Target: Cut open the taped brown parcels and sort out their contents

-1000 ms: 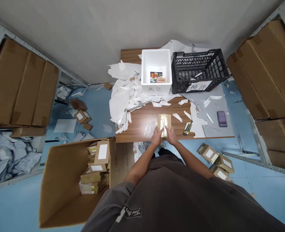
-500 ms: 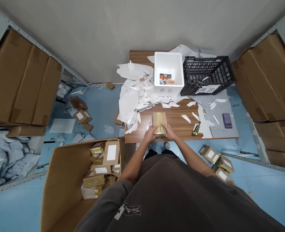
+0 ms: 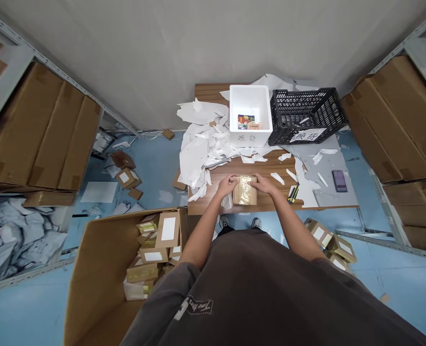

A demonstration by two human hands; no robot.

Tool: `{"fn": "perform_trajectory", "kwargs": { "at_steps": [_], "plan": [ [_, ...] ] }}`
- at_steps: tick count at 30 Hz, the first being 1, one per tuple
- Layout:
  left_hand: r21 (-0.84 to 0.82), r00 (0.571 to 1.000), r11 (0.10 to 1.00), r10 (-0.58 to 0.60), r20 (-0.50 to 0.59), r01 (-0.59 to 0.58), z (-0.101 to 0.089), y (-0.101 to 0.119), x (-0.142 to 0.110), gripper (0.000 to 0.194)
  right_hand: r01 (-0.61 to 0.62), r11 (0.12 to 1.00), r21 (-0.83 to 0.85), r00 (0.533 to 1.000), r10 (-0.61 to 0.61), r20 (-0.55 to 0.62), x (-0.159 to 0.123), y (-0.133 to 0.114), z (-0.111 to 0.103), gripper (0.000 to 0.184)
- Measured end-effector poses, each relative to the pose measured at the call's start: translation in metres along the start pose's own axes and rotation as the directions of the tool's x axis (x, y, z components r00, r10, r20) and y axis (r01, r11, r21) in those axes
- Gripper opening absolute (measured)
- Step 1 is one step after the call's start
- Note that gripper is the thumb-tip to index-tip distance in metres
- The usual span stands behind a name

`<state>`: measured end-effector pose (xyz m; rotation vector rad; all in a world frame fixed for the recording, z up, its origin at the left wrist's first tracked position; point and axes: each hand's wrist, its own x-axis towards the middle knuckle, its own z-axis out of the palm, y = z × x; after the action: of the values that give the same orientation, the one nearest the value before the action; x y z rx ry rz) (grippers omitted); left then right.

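A small cardboard box (image 3: 245, 192) wrapped in shiny clear tape lies at the front edge of the wooden table (image 3: 213, 206). My left hand (image 3: 228, 185) grips its far left corner with curled fingers. At the far right corner, my right hand (image 3: 262, 184) has hold of the same box. To the right lies a yellow and black utility knife (image 3: 293, 193), apart from my hand. A scrap of clear plastic (image 3: 227, 202) sits just left of the box.
Torn white paper (image 3: 194, 149) covers the table's left side. Behind stand a white bin (image 3: 251, 139) with small packets inside and a black crate (image 3: 306, 137). A purple phone-like item (image 3: 339, 181) lies at right. A large carton (image 3: 101, 269) of parcels stands at lower left.
The box has been turned about on the table. My hands have shifted from its near end to its far corners, and they are now wider apart. The view has shifted slightly.
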<state>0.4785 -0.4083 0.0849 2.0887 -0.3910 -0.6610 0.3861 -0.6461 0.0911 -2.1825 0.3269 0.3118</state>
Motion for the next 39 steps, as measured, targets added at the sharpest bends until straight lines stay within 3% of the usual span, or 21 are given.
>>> {"fn": "perform_trajectory", "kwargs": {
  "at_steps": [4,8,10,12,15,18,21,23,25,28,32,35,37,39],
  "plan": [
    [-0.01,0.995,0.996,-0.092,-0.029,0.092,0.046,0.005,0.013,0.053,-0.108,0.987,0.118,0.977,0.127,-0.173,0.005,0.027,0.003,0.081],
    [0.026,0.995,0.999,0.043,-0.092,-0.041,0.059,0.0,-0.012,0.068,-0.132,0.977,0.166,0.951,0.172,-0.255,-0.022,0.049,0.001,0.08],
    [0.053,0.992,0.992,0.119,-0.053,-0.116,0.062,-0.006,-0.032,0.086,-0.034,0.985,0.166,0.975,0.07,-0.212,-0.046,0.06,0.002,0.08],
    [0.08,0.987,0.986,0.143,0.074,-0.149,0.068,-0.011,-0.048,0.105,0.079,0.981,0.177,0.992,-0.06,-0.109,-0.069,0.067,0.008,0.086],
    [0.052,0.984,0.991,0.114,0.137,-0.122,0.079,-0.011,-0.06,0.102,0.118,0.976,0.181,0.993,-0.112,-0.042,-0.087,0.07,0.015,0.084],
    [-0.013,0.996,0.996,0.084,0.026,-0.084,0.078,-0.003,-0.051,0.075,0.073,0.988,0.14,0.995,-0.062,-0.08,-0.076,0.062,0.002,0.067],
    [-0.009,0.995,1.0,0.016,-0.098,-0.017,0.068,0.007,-0.028,0.06,0.079,0.994,0.08,0.985,-0.066,-0.16,-0.042,0.051,-0.021,0.058],
    [-0.009,0.992,0.999,-0.035,-0.124,0.035,0.065,0.011,-0.01,0.062,0.072,0.995,0.062,0.978,-0.059,-0.198,-0.017,0.045,-0.027,0.056],
    [-0.038,0.995,0.998,-0.057,-0.083,0.054,0.069,0.011,0.004,0.072,0.044,0.996,0.075,0.982,-0.03,-0.186,0.002,0.043,-0.024,0.059],
    [-0.009,0.999,0.999,-0.041,-0.019,0.041,0.082,0.005,0.008,0.087,-0.02,0.996,0.089,0.987,0.034,-0.16,0.007,0.052,-0.012,0.072],
    [0.127,1.0,0.992,0.003,-0.003,-0.003,0.112,-0.011,-0.024,0.089,0.029,0.999,0.035,0.992,-0.024,-0.127,-0.028,0.086,-0.004,0.088],
    [0.114,0.991,0.994,-0.016,0.13,0.001,0.14,-0.019,-0.056,0.113,0.087,0.996,-0.021,0.995,-0.086,0.042,-0.064,0.11,0.001,0.098],
    [0.086,0.983,0.995,-0.059,0.172,0.044,0.155,-0.019,-0.07,0.127,0.068,0.997,-0.038,0.989,-0.062,0.135,-0.081,0.116,0.007,0.099],
    [0.064,0.989,0.996,-0.071,0.128,0.063,0.158,-0.015,-0.074,0.119,0.042,0.998,-0.05,0.989,-0.035,0.144,-0.088,0.113,0.012,0.093]
  ]
}}
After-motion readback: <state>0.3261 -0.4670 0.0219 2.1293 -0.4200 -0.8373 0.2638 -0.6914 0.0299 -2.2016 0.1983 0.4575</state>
